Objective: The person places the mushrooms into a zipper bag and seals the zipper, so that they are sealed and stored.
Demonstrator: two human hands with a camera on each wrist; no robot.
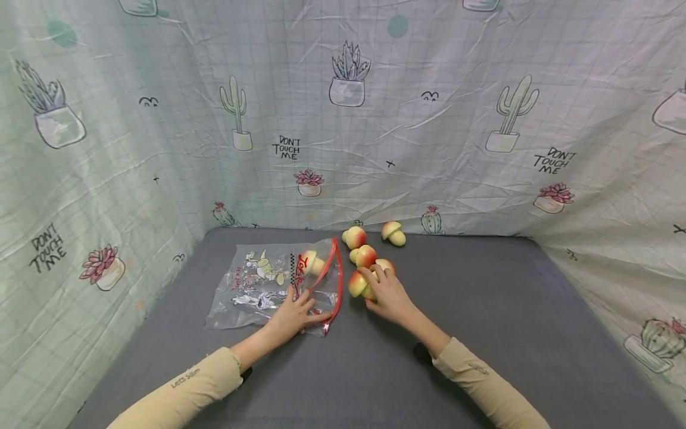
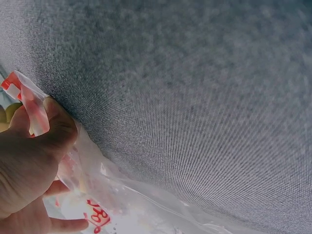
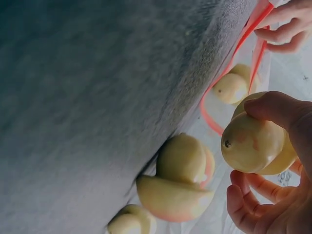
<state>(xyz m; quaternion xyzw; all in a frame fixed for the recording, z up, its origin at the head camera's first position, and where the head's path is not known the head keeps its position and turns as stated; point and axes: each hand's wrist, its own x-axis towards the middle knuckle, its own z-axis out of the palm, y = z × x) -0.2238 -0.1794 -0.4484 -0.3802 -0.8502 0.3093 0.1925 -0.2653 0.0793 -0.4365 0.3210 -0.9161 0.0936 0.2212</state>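
Observation:
My left hand (image 1: 292, 316) pinches the red-edged opening of a clear zip bag (image 1: 222, 310), close to its slider, between thumb and fingers. The bag lies flat, printed with cartoon figures and red lettering. One toy mushroom (image 1: 311, 263) shows inside it, near the mouth. Just right of the opening, my right hand (image 1: 393, 298) holds another toy mushroom (image 3: 248, 146), thumb on one side and fingertips on the other. It has a cream stem and a yellow-red cap. A further mushroom (image 1: 386, 266) is partly hidden behind that hand.
Behind the right hand, more mushrooms lie loose on the grey table (image 1: 471, 310): one red-capped (image 1: 366, 256), one beyond it (image 1: 356, 237), and one at the back right (image 1: 393, 233). A patterned curtain (image 1: 429, 149) hangs along the table's back and sides.

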